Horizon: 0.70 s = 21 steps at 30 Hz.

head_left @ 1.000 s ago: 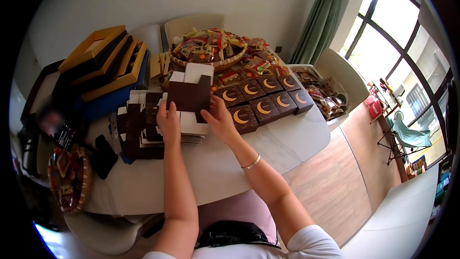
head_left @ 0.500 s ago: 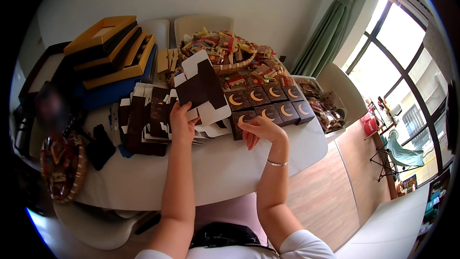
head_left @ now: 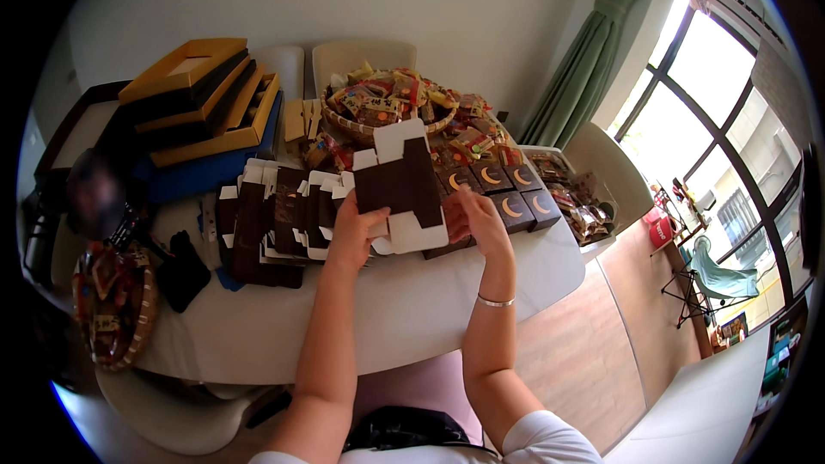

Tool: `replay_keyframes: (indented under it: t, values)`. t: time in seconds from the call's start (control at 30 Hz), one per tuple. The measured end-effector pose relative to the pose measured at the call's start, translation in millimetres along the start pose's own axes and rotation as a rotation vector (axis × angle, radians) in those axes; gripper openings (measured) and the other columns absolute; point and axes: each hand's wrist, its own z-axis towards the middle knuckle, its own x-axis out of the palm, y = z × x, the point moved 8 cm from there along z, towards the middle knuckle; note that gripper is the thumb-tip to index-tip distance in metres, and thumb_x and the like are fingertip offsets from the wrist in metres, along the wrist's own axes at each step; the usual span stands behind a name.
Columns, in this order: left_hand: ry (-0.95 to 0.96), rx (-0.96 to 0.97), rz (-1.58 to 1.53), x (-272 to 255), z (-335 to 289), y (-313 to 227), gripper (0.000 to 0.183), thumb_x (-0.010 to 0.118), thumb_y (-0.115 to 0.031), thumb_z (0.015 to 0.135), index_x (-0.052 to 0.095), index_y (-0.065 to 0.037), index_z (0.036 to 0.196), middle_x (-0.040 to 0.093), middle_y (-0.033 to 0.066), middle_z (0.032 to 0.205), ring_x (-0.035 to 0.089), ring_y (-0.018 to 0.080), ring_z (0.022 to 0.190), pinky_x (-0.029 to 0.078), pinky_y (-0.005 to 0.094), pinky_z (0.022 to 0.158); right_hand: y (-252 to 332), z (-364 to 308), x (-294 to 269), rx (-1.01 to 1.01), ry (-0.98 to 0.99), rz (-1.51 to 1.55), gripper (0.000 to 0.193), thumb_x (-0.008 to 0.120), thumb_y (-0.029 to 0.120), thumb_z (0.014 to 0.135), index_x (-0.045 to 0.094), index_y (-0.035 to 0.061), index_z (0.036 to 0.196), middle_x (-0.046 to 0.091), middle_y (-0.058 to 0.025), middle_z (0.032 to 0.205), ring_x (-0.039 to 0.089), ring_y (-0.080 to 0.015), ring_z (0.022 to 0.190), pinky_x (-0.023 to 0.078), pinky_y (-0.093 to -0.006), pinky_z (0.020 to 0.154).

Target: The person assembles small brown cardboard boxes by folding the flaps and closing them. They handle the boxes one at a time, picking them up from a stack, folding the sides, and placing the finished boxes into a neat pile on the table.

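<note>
A flattened cardboard box point(head_left: 397, 185), dark brown with white flaps, is held up above the table. Gripping its lower left corner is my left hand point(head_left: 354, 230), thumb on the brown face. My right hand point(head_left: 478, 222) has its fingers bent against the right edge of the cardboard; their tips are partly hidden. Behind and to the right stand several folded dark boxes point(head_left: 514, 210) with a gold crescent, some covered by the cardboard and my right hand. Left of my left hand, more flattened boxes point(head_left: 251, 228) lie stacked in overlapping rows.
A wicker basket point(head_left: 365, 131) heaped with wrapped snacks stands at the back, with loose packets point(head_left: 477, 133) beside it. Yellow and black trays point(head_left: 185, 112) are piled at the left. A smaller basket point(head_left: 136, 322) sits at the left edge. Packets fill a bin point(head_left: 593, 241) on the right chair.
My left hand has brought the flattened box right and lower, turning it more upright. My right hand has moved slightly up to its right edge.
</note>
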Motion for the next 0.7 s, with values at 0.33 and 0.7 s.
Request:
replay_keyframes:
  t: [0.33, 0.7]
  values:
    - [-0.034, 0.048, 0.100, 17.8, -6.1, 14.0, 0.051, 0.054, -0.034, 0.102, 0.045, -0.002, 0.141, 0.054, 0.0101, 0.137, 0.050, 0.0199, 0.125, 0.036, 0.0323, 0.107, 20.0, 39.8, 33.2, -0.192, 0.069, 0.139, 0.040, 0.059, 0.033, 0.101, 0.061, -0.0002, 0.123, 0.068, -0.0012, 0.106, 0.062, -0.0072, 0.092, 0.051, -0.0231, 0.079]
    - [0.196, 0.375, 0.489, 47.6, -14.4, 8.8, 0.068, 0.029, -0.050, 0.107, 0.024, -0.002, 0.154, 0.038, 0.0167, 0.152, 0.034, 0.0252, 0.141, 0.025, 0.0332, 0.115, 18.3, 7.9, 47.8, -0.496, 0.103, 0.135, 0.063, 0.052, 0.037, 0.102, 0.027, 0.0031, 0.149, 0.043, -0.0137, 0.143, 0.040, -0.0217, 0.133, 0.033, -0.0339, 0.110]
